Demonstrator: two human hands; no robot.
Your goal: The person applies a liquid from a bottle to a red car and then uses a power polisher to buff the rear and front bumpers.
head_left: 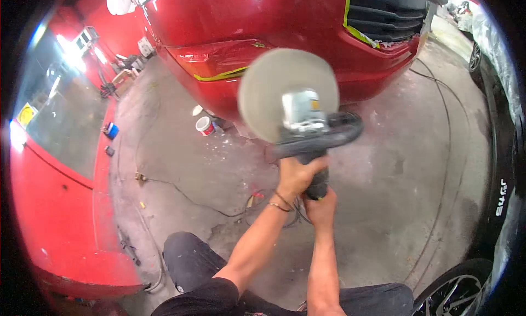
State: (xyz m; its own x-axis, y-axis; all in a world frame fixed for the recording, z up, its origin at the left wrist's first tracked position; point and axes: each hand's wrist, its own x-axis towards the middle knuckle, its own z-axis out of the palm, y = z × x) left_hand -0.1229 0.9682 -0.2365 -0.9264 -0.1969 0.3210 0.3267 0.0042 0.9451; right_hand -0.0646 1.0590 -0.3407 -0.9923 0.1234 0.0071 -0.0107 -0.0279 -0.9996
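A power polisher with a large round pale pad is held up in front of a red car bumper. The pad overlaps the bumper in view; whether they touch cannot be told. My left hand is wrapped round the black body just behind the polisher's head. Lower down, my right hand grips the rear end of the handle, close to the left one. Yellow-green tape edges a lower opening of the bumper, and more tape borders the black grille.
A small white and red tub stands on the concrete floor under the bumper. Cables and a cord lie across the floor. A dark car partly under plastic is at right, a red panel at left.
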